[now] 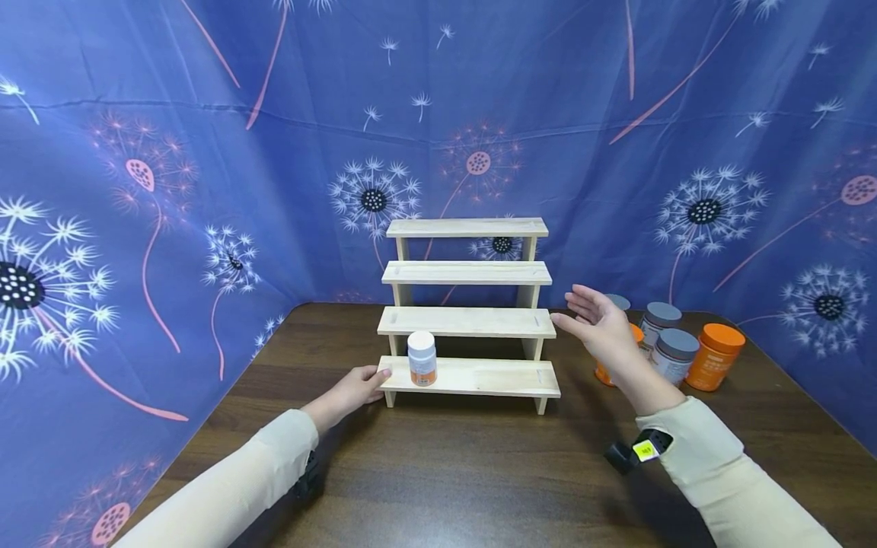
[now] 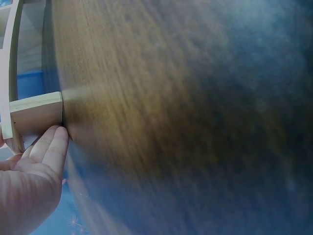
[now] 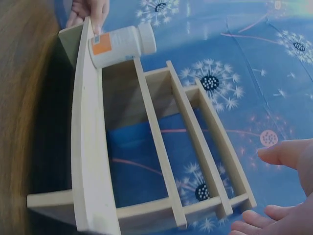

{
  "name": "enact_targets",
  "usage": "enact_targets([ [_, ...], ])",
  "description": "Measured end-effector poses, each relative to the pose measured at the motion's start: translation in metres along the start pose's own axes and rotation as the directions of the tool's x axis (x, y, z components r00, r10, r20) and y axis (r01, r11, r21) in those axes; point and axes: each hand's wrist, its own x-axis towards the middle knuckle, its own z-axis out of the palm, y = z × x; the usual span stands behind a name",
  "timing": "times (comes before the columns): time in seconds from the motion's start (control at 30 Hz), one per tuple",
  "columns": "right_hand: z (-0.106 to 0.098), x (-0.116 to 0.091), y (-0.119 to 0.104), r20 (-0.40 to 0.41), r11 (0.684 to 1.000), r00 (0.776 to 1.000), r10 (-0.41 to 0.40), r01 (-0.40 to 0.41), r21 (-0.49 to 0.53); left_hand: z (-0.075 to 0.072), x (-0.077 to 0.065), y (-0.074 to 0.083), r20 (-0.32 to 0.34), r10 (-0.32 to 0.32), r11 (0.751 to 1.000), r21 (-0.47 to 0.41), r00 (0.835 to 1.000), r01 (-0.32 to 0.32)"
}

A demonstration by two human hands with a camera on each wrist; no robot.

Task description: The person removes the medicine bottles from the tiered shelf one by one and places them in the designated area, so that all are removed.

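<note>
A pale wooden step shelf (image 1: 473, 322) with several tiers stands on the table. On the left part of its lowest tier a white pill bottle (image 1: 422, 358) with an orange-banded label stands upright, cap on. My left hand (image 1: 361, 390) grips the left end of that tier, thumb on the top board and fingers below against the side leg (image 2: 39, 112). To the right of the shelf my right hand (image 1: 597, 323) is raised, holding nothing, its thumb and fingers spread apart. In the right wrist view its fingertips are near the upper tiers.
Behind my right forearm, on the table's right side, stand several bottles: an orange one (image 1: 715, 358), two grey-capped ones (image 1: 674, 356) and others partly hidden. A blue curtain (image 1: 288, 190) with dandelion prints hangs behind and beside the brown wooden table (image 1: 438, 472).
</note>
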Motion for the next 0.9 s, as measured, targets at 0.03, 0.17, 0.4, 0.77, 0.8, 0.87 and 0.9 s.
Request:
enact_targets([
  [0.03, 0.002, 0.001, -0.001, -0.002, 1.0, 1.0, 0.0, 0.0, -0.001, 0.0, 0.0, 0.0, 0.002, 0.003, 1.0, 0.003, 1.0, -0.003],
  [0.17, 0.011, 0.002, -0.001, 0.011, 1.0, 1.0, -0.012, 0.011, 0.026, -0.001, 0.0, 0.001, 0.0, 0.0, 1.0, 0.0, 1.0, 0.0],
  [0.4, 0.031, 0.0, 0.004, 0.058, 0.996, 0.998, -0.032, 0.027, 0.086, 0.0, 0.001, -0.001, 0.008, 0.0, 1.0, 0.008, 1.0, -0.001],
  [0.77, 0.063, -0.001, -0.001, 0.105, 0.988, 0.993, -0.056, 0.04, 0.15, 0.0, 0.001, -0.001, -0.014, 0.002, 1.0, -0.003, 1.0, -0.002],
  [0.8, 0.066, 0.0, -0.001, 0.107, 0.987, 0.992, -0.061, 0.044, 0.156, 0.0, 0.001, -0.001, -0.013, 0.003, 1.0, -0.003, 1.0, -0.003],
  [0.87, 0.074, 0.0, 0.0, 0.111, 0.983, 0.991, -0.075, 0.055, 0.176, 0.0, 0.0, 0.0, -0.008, 0.006, 1.0, 0.002, 1.0, -0.006],
  [0.9, 0.078, 0.001, 0.001, 0.113, 0.98, 0.99, -0.081, 0.058, 0.192, 0.001, -0.001, 0.0, -0.007, 0.006, 1.0, 0.003, 1.0, -0.006],
])
